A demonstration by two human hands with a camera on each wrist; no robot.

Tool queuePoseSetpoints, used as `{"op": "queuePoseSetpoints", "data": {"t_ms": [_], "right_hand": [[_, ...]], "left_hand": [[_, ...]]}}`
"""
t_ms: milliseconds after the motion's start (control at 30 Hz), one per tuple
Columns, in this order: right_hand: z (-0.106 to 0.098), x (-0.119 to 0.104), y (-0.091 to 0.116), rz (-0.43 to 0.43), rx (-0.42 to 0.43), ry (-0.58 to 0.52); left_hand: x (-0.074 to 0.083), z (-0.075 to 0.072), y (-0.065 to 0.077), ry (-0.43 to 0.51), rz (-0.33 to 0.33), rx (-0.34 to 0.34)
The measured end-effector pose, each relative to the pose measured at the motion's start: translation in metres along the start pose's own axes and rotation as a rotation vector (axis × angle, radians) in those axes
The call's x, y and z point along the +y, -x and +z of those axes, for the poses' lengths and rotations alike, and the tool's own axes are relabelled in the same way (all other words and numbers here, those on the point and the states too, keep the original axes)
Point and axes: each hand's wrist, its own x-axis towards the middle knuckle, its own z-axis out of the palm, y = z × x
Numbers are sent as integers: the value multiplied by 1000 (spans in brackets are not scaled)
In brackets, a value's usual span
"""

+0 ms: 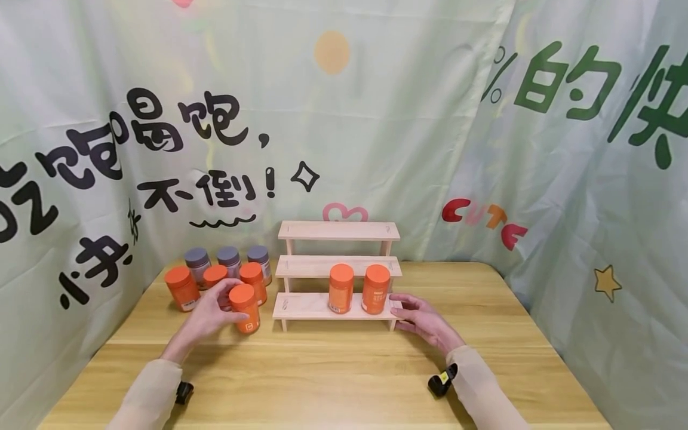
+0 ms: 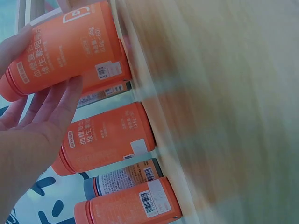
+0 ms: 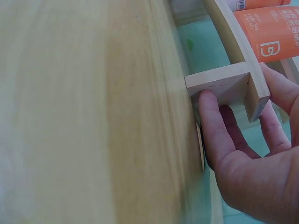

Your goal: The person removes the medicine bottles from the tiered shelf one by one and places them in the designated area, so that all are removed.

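In the head view my left hand [image 1: 215, 307] grips an orange bottle [image 1: 244, 310] with an orange lid, left of the three-tier wooden shelf [image 1: 306, 306]. The left wrist view shows thumb and fingers on opposite sides of this upright bottle [image 2: 70, 49]; whether its base touches the table I cannot tell. My right hand [image 1: 424, 322] holds the right end of the shelf's lowest tier, with fingers about the board and its leg [image 3: 219, 81]. Two more orange bottles stand on that tier, one at its middle [image 1: 341, 289] and one near the right end [image 1: 375, 289].
Behind my left hand, several orange bottles [image 1: 183, 289] stand in front of several purple-lidded bottles [image 1: 197, 263]. The wooden table [image 1: 344, 370] ends at a printed cloth backdrop [image 1: 376, 119] at the back and along both sides.
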Motion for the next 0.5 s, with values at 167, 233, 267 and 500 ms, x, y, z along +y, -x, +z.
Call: {"op": "queuePoseSetpoints", "data": {"t_ms": [167,233,267,500], "right_hand": [[1,-1,1,3,10,1],[1,-1,1,5,9,1],[1,-1,1,5,9,1],[0,0,1,-2,8,1]], "left_hand": [[-2,-2,-1,-26,-19,-12],[-3,-2,0,-24,-30,-14],[-3,-3,0,-22,-39,-13],[-3,-5,-2,-15,-39,-25]]}}
